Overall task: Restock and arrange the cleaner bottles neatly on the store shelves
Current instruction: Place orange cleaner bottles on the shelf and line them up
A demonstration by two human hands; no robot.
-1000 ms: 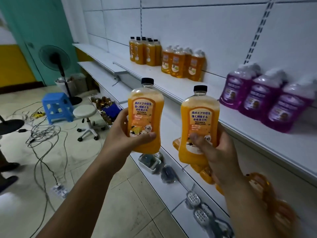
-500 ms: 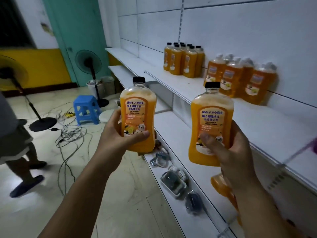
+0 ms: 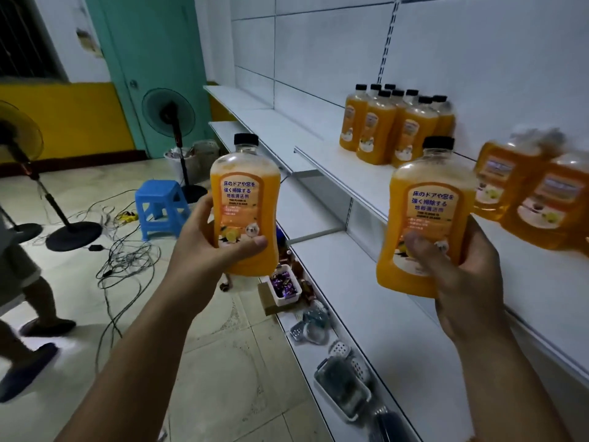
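- Gripping: left hand [image 3: 210,247], thumb across the lower label and fingers curled round the back of an orange bottle [image 3: 244,205]; bottle upright, black cap on top, held in the air over the floor just left of the shelving.
- Right hand [image 3: 459,282], thumb pressed on the label front, fingers wrapped behind a second orange bottle [image 3: 424,218]; upright, black cap, held in front of the upper shelf [image 3: 347,167] edge, not resting on it.
- Upper shelf, far end: group of black-capped orange bottles [image 3: 395,129], standing close together against the back panel.
- Upper shelf, nearer right: blurred orange bottles [image 3: 529,196] of a broader shape; caps too blurred to tell.
- Middle shelf [image 3: 360,282]: white, bare where visible below the right hand.
- Bottom shelf: white tray of purple-wrapped items [image 3: 284,287], then several small grated items and a dark-filled tray [image 3: 342,390] nearer the camera.
- Floor: blue stool [image 3: 159,205], two standing fans [image 3: 169,122], tangled cables [image 3: 127,260].
- Left edge: another person's legs and dark slippers [image 3: 28,368].
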